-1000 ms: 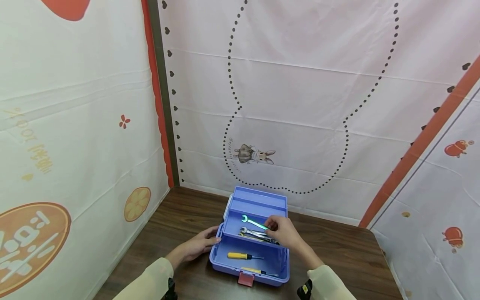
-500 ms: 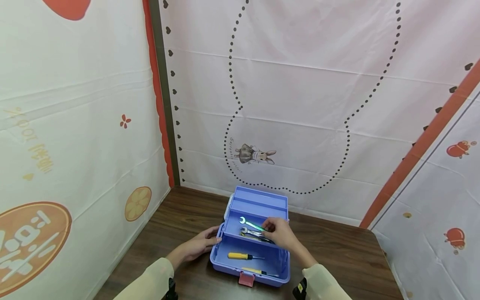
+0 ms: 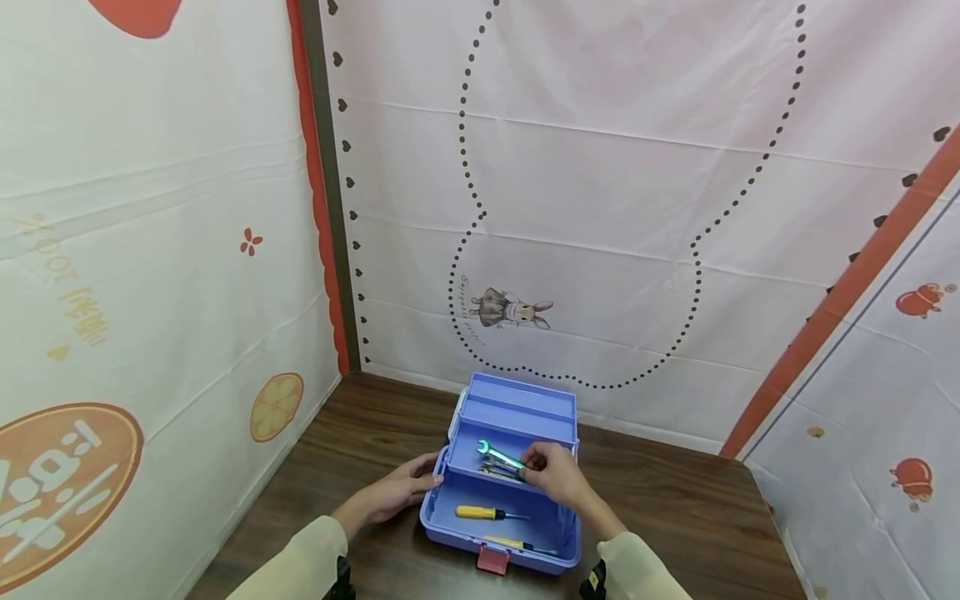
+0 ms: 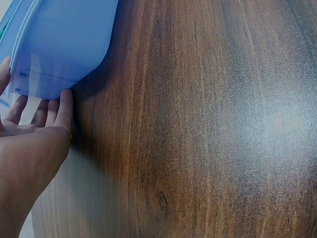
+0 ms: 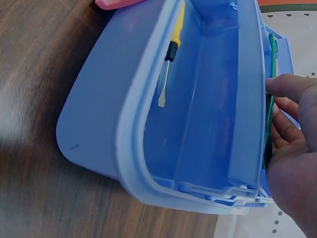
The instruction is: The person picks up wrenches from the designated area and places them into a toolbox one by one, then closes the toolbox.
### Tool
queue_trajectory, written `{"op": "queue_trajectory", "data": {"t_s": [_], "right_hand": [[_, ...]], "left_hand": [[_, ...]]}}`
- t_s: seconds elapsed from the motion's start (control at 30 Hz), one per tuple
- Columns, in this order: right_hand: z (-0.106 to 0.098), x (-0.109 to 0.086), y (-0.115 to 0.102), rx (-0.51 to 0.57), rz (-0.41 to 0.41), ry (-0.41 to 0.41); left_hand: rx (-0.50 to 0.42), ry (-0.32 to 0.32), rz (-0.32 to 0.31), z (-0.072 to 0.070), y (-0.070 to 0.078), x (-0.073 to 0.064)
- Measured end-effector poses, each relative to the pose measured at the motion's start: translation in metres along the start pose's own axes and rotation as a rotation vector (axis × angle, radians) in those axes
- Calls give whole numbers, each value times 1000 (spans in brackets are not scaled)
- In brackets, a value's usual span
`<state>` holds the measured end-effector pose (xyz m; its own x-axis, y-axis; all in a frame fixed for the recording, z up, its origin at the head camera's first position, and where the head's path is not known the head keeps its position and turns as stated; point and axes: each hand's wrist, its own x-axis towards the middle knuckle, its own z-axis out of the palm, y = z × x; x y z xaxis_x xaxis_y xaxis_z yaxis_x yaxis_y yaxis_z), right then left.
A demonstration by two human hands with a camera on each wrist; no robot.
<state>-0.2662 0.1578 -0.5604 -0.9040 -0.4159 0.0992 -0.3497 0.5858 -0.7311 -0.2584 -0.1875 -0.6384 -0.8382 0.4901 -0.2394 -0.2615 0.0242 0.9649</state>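
Observation:
A blue toolbox (image 3: 542, 564) stands open on the table, its upper tray (image 3: 465, 455) raised behind the main compartment. Between thumb and fingers, my right hand (image 3: 558, 477) pinches one end of a shiny green wrench (image 3: 501, 455) over this tray. Other wrenches (image 3: 492, 472) lie in the tray under it, partly covered. My left hand (image 3: 395, 490) rests at the box's left side; in the left wrist view its extended fingers touch the outer wall and the thumb is by the rim. Down in the main compartment is a yellow-handled screwdriver (image 3: 474, 512), with a second yellow-handled screwdriver (image 3: 505, 541) near the front wall.
A red latch (image 3: 492, 559) hangs at the toolbox's front. Dark wood-grain table (image 3: 660, 483) surrounds the box. Printed cloth walls (image 3: 600, 208) rise behind it and on both sides.
My right hand has moved slightly left and toward me with the green wrench, which now lies over the other wrenches. The left hand has stayed in place.

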Motion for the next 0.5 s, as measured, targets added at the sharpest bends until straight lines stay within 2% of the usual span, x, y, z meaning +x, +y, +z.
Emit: {"op": "queue_trajectory", "data": {"t_s": [0.37, 0.5], "right_hand": [[7, -1, 2, 2, -35, 11], [8, 0, 1, 2, -12, 18]], "left_hand": [[-4, 1, -6, -1, -3, 2], [-10, 4, -7, -2, -3, 3]]}}
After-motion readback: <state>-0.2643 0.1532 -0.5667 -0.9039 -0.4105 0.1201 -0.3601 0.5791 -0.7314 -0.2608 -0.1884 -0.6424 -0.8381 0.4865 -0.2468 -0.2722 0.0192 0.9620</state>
